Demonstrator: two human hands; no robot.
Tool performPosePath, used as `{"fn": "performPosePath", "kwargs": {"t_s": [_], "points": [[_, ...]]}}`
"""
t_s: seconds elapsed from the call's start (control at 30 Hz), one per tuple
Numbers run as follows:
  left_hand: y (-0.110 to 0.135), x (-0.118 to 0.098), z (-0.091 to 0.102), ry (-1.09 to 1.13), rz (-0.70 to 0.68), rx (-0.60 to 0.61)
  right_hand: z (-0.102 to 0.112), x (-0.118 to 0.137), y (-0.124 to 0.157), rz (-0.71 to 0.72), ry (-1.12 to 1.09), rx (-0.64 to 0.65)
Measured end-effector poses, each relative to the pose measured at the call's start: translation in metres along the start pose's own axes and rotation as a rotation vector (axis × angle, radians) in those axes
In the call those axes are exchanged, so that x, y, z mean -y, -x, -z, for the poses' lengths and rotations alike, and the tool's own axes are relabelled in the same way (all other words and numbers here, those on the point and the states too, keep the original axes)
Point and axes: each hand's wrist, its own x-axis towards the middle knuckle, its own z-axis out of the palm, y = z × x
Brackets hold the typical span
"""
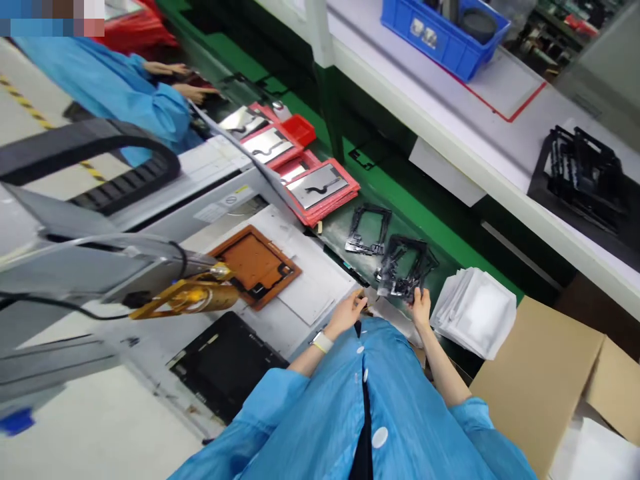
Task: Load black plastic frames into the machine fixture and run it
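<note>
My right hand (421,307) grips the near edge of a black plastic frame (407,267). That frame lies on or overlaps a small group of similar frames, and I cannot tell them apart. My left hand (349,311), with a watch on its wrist, hovers near the corner of the white machine bed. Its fingers are loosely bent and slightly apart, with nothing visible in them. Just beyond, another black frame (369,230) rests on the green bench. On the machine bed sits an orange-brown fixture (265,263) with black pieces in its corners.
Red trays (325,190) with silver panels are stacked beyond the machine. A gold cylinder (195,299) and a black plate (227,367) are at left. White sheets (475,310) and a cardboard box (537,373) stand at right. A co-worker's hands (193,90) work far left.
</note>
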Motion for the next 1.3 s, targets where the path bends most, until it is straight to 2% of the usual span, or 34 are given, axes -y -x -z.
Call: {"fn": "performPosePath", "kwargs": {"t_s": [0.17,0.3,0.4,0.47,0.67,0.77,0.83,0.87,0.9,0.97,1.07,1.17,1.23,1.3], "points": [[-0.005,0.035,0.035,-0.267,0.103,-0.141,-0.010,-0.032,-0.039,-0.071,-0.055,-0.160],[-0.010,0.054,0.065,-0.393,0.187,-0.276,-0.012,-0.040,-0.053,-0.105,0.149,-0.159],[-0.017,0.061,0.079,-0.503,0.120,-0.377,-0.010,-0.039,-0.059,-0.113,0.420,-0.127],[-0.022,0.067,0.085,-0.576,0.069,-0.414,-0.007,-0.037,-0.060,-0.118,0.512,-0.103],[-0.037,0.087,0.088,-0.639,-0.011,-0.364,0.009,-0.019,-0.052,-0.123,0.601,-0.001],[-0.043,0.089,0.092,-0.650,-0.059,-0.362,0.016,-0.006,-0.039,-0.039,0.672,-0.084],[-0.045,0.085,0.097,-0.640,-0.104,-0.372,0.014,0.004,-0.027,0.109,0.722,-0.150],[-0.046,0.082,0.101,-0.632,-0.129,-0.373,0.009,0.010,-0.021,0.198,0.733,-0.141],[-0.045,0.078,0.105,-0.628,-0.153,-0.367,0.000,0.015,-0.013,0.286,0.733,-0.088],[-0.041,0.068,0.113,-0.631,-0.186,-0.336,-0.028,0.025,0.004,0.448,0.736,0.128],[-0.026,0.053,0.122,-0.639,-0.165,-0.309,-0.093,0.036,0.033,0.661,0.826,0.555],[-0.005,0.041,0.125,-0.646,-0.097,-0.397,-0.163,0.039,0.063,0.920,0.971,0.942],[0.009,0.034,0.126,-0.652,-0.054,-0.482,-0.199,0.037,0.079,1.113,1.037,1.102],[0.021,0.030,0.126,-0.644,-0.016,-0.555,-0.221,0.031,0.090,1.270,1.074,1.179]]}}
